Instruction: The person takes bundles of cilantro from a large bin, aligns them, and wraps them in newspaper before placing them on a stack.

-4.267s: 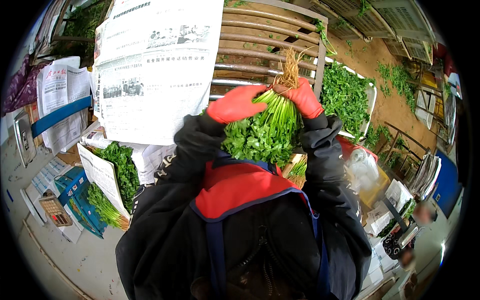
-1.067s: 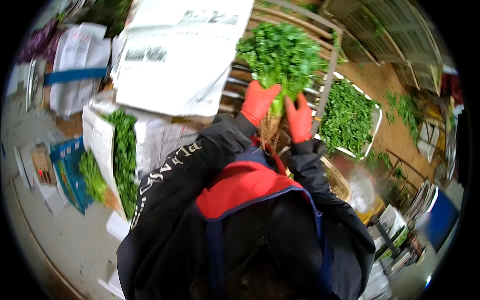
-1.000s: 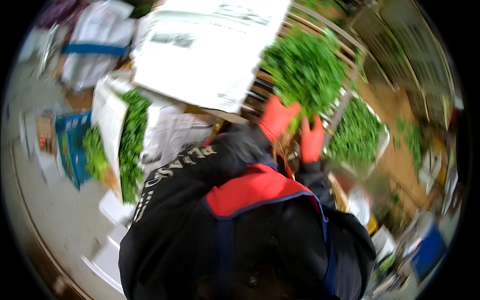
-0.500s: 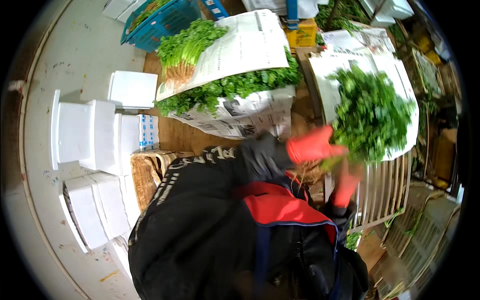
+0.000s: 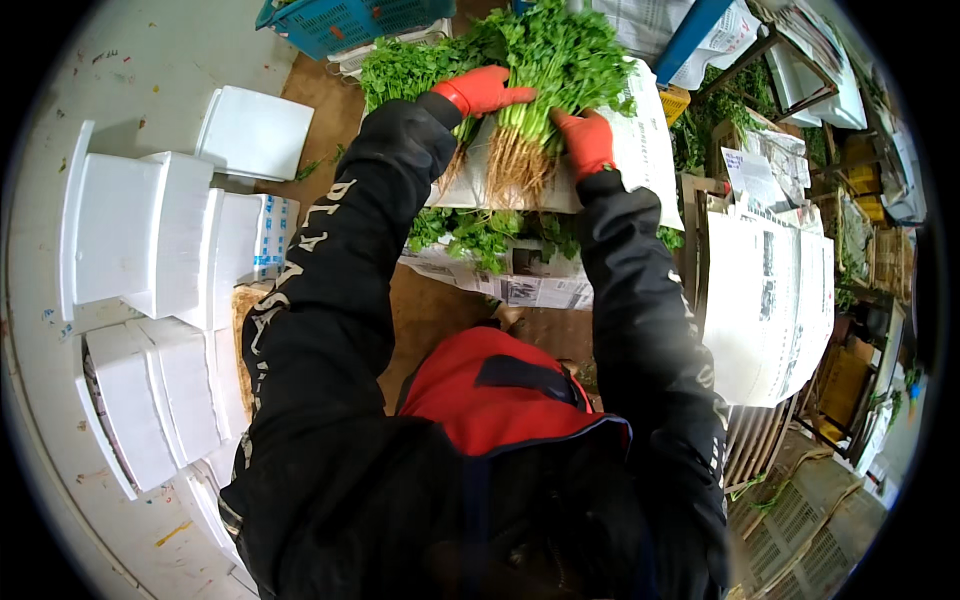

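Both red-gloved hands are at a bunch of leafy greens (image 5: 540, 110) with pale green stems and long brown roots. My left hand (image 5: 485, 92) lies against its left side, thumb and fingers pressed to the stems. On its right side my right hand (image 5: 588, 140) is closed about the lower stems. The bunch rests on newspaper (image 5: 645, 150) over a stack of greens, roots toward me. Just left of it lies another bunch (image 5: 415, 75), partly covered by my left hand. More greens (image 5: 485, 238) stick out below the newspaper's near edge.
White foam boxes (image 5: 150, 240) stand along the left. A teal crate (image 5: 350, 25) is at the back. On the right, newspaper (image 5: 765, 300) covers a slatted rack (image 5: 755, 440). A blue post (image 5: 705, 40) rises behind the stack, and grey crates (image 5: 810, 530) lie at the lower right.
My hands have moved from the right-hand rack to the stack in the middle, bringing the bunch along. The bunch now lies on the stack's newspaper, and the rack's newspaper shows bare.
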A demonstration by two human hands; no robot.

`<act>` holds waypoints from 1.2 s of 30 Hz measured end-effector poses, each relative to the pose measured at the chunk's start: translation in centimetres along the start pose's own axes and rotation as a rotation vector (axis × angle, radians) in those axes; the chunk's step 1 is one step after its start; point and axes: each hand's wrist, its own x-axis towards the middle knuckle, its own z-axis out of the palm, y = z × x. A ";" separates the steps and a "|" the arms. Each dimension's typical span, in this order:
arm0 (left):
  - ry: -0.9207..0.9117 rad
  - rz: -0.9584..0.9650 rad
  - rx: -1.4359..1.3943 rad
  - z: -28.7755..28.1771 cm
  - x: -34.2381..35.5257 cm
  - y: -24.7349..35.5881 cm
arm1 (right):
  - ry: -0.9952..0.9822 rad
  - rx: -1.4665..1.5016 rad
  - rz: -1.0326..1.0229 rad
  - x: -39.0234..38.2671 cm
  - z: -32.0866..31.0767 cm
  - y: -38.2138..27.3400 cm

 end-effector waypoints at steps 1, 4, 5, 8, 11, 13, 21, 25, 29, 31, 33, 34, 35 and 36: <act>0.108 0.034 0.096 0.7 1.5 -3.0 | -0.023 -0.164 0.009 0.8 1.7 0.0; 0.283 0.028 0.265 2.7 4.2 -8.3 | -0.093 -0.340 0.015 2.9 5.5 2.0; 0.306 0.019 0.229 3.3 4.3 -8.4 | -0.165 -0.365 0.046 3.3 5.1 1.9; 0.425 -0.001 0.108 4.1 3.2 -8.9 | -0.332 -0.227 0.015 5.0 3.9 2.5; 0.490 -0.034 0.048 4.7 2.3 -8.3 | -0.166 -0.404 -0.055 6.3 3.9 2.6; 0.632 0.012 0.032 5.5 2.0 -7.9 | -0.179 -0.549 0.004 6.6 5.4 1.6; 0.690 -0.040 0.041 7.4 1.8 -8.2 | -0.161 -0.537 0.069 6.4 7.7 -0.7; 0.833 0.124 0.146 5.0 0.9 -6.1 | -0.171 -0.546 0.074 6.2 5.4 0.2; 0.724 0.819 0.447 2.1 3.8 -3.7 | -0.020 -0.425 -0.045 0.5 1.9 -1.4; 0.492 0.945 0.512 3.2 6.2 -2.0 | 0.033 -0.177 -0.102 -4.5 -1.1 -1.3; 0.322 0.854 0.628 4.9 9.0 -4.5 | -0.007 -0.090 -0.083 -10.9 -3.2 -1.0; 0.319 0.748 0.700 5.6 10.6 -6.5 | -0.065 -0.052 -0.125 -13.8 -3.9 -0.5; 0.270 0.755 0.605 6.0 11.1 -6.4 | -0.106 -0.034 -0.144 -16.8 -5.0 -0.2; 0.313 0.692 0.674 6.4 11.3 -7.2 | -0.172 -0.023 -0.059 -19.7 -5.6 0.7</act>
